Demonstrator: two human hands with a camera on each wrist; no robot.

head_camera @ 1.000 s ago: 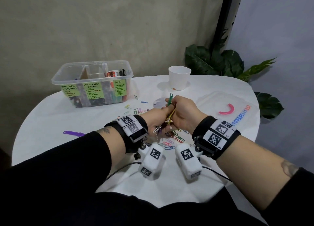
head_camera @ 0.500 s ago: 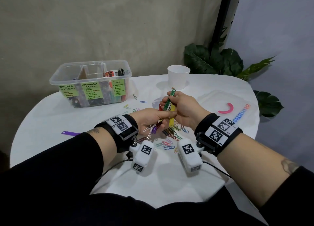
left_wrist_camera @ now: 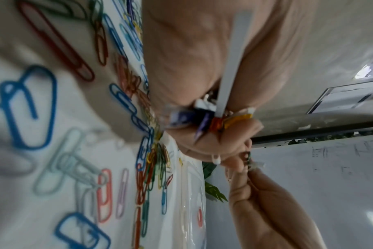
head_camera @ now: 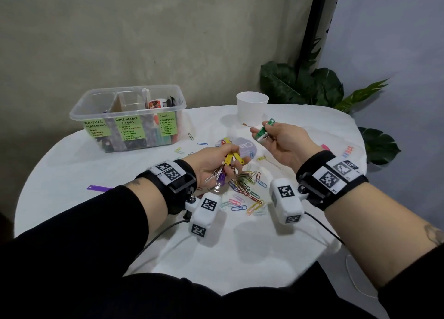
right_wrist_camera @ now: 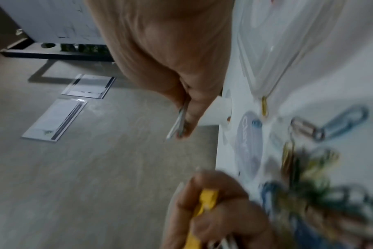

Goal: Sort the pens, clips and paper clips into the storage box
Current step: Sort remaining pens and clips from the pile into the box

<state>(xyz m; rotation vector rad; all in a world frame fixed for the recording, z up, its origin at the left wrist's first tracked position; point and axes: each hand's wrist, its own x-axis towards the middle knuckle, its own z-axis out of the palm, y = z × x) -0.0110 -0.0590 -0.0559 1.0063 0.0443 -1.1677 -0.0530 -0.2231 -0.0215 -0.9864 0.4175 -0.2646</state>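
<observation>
green clip (head_camera: 263, 132) pinched in right hand (head_camera: 283, 143) fingertips, left hand (head_camera: 211, 166) fingers curled round clip bundle (head_camera: 227, 166)

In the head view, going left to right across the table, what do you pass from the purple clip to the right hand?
Purple clip → storage box → left hand gripping a bundle of clips → white cup → right hand pinching the green clip.
</observation>
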